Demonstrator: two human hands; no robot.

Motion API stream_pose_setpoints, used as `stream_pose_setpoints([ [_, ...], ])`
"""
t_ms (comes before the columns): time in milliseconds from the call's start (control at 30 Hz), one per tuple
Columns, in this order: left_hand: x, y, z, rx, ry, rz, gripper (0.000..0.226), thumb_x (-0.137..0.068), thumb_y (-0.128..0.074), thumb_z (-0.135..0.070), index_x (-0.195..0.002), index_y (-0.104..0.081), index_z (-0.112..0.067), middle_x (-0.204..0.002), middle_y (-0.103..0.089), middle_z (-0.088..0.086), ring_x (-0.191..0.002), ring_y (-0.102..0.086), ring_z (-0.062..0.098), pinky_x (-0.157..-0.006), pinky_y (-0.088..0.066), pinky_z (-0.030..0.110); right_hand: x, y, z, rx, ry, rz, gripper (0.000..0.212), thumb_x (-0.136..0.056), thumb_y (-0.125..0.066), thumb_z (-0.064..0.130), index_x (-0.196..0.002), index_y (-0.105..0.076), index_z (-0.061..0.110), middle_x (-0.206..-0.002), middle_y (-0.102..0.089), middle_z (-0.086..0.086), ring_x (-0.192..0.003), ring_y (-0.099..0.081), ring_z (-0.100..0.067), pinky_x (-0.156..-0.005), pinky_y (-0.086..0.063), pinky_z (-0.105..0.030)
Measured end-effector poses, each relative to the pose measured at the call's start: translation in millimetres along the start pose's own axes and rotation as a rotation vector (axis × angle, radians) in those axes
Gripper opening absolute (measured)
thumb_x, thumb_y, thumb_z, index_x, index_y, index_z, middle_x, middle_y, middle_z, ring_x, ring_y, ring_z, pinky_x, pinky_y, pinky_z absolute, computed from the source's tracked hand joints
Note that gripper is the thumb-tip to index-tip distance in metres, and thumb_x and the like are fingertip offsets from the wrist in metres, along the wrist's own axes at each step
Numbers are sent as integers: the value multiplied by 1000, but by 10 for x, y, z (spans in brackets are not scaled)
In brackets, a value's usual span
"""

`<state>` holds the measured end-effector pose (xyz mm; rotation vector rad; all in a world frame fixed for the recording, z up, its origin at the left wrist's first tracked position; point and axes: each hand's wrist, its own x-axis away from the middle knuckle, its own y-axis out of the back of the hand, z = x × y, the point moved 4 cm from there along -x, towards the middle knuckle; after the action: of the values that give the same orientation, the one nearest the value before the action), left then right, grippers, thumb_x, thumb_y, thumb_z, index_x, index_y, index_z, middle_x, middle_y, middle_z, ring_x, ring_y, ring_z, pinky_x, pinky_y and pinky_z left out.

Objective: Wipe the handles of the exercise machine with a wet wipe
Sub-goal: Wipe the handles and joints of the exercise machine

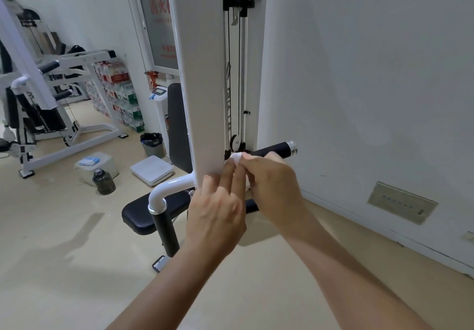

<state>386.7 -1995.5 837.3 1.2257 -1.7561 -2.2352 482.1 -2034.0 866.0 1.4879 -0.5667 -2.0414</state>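
Observation:
A small white wet wipe (pixel 236 158) is bunched between the fingertips of both hands, just right of the machine's white upright post (pixel 202 78). My left hand (pixel 218 209) and my right hand (pixel 272 183) both pinch it. Behind the hands, a black horizontal handle (pixel 275 149) with a chrome end cap sticks out to the right. A second black handle (pixel 165 227) hangs down from a white curved tube at lower left, in front of the black padded seat (pixel 138 214).
A white wall runs along the right. On the floor to the left sit a white box with a wipes pack (pixel 89 161), a dark jug (pixel 104 182), a white scale (pixel 151 170) and a bin (pixel 151 143). Another white exercise machine (pixel 46 104) stands far left.

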Motion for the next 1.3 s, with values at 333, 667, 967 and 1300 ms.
stream_pose_setpoints([
  [333, -112, 30, -60, -51, 37, 96, 65, -63, -58, -13, -126, -57, 2, -125, -63, 18, -58, -61, 22, -40, -28, 23, -31, -91, -173, -58, 33, 109, 33, -89, -56, 15, -118, -63, 29, -92, -68, 1, -64, -49, -18, -60, -52, -32],
  [667, 37, 132, -118, 9, 99, 27, 70, -67, -29, -8, -131, -54, -1, -131, -60, 12, -66, -57, 22, -42, -37, 25, -335, -39, -173, 107, -24, 113, 21, -88, -57, 25, -77, -75, 20, -75, -69, 6, -75, -44, -14, -63, -41, -28],
  [967, -48, 25, -80, -37, 40, 64, 63, -71, -28, -7, -126, -57, 4, -126, -61, 23, -64, -63, 29, -42, -39, 26, -234, -11, -215, 86, 32, -81, 31, -83, -45, 18, -68, -70, 10, -69, -65, -2, -70, -50, -23, -61, -31, -22],
  [1300, -88, -3, -100, -38, 48, 102, 61, -71, -31, -8, -123, -59, 3, -124, -61, 25, -67, -66, 31, -43, -42, 28, -272, 22, -156, 126, -59, -27, 14, -78, -62, 3, -65, -60, 6, -66, -57, -7, -61, -42, -21, -59, -26, -25],
])
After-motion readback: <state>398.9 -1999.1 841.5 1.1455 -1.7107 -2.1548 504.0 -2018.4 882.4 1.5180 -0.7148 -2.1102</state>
